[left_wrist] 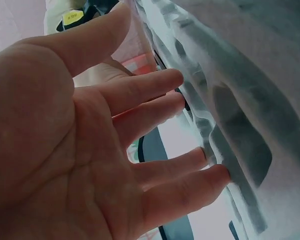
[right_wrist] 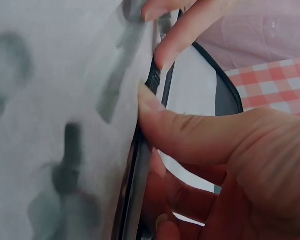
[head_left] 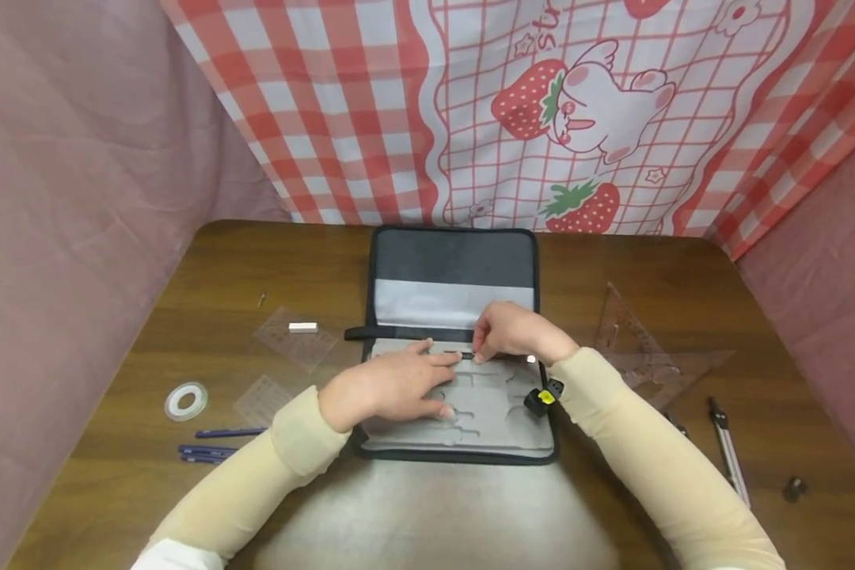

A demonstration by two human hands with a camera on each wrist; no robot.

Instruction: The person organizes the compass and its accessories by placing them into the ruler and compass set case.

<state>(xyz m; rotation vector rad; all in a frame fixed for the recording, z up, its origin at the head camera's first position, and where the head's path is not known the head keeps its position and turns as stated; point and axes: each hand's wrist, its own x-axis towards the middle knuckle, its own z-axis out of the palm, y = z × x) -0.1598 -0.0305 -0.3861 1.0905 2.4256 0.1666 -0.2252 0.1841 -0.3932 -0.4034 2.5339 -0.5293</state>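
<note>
A black zip case (head_left: 456,257) lies unfolded on the table, with a grey moulded tray (head_left: 406,431) of shaped recesses in its near half. Along the tray's top slot runs a slim black rod-like piece (right_wrist: 152,80); its kind does not show. My right hand (head_left: 509,328) pinches this piece, thumb on top and the other fingers curled behind the tray edge. Fingers spread and nearly straight, my left hand (head_left: 395,384) rests on the tray, two fingertips (left_wrist: 176,100) touching the slot area by the black piece.
Left lie stencils (head_left: 295,348), a white eraser (head_left: 302,328), a tape-like ring (head_left: 173,402) and blue pens (head_left: 207,453). Clear set squares (head_left: 627,332), a compass (head_left: 727,447) and a small dark piece (head_left: 794,488) lie right. A black-and-yellow device (head_left: 544,397) sits at my right wrist.
</note>
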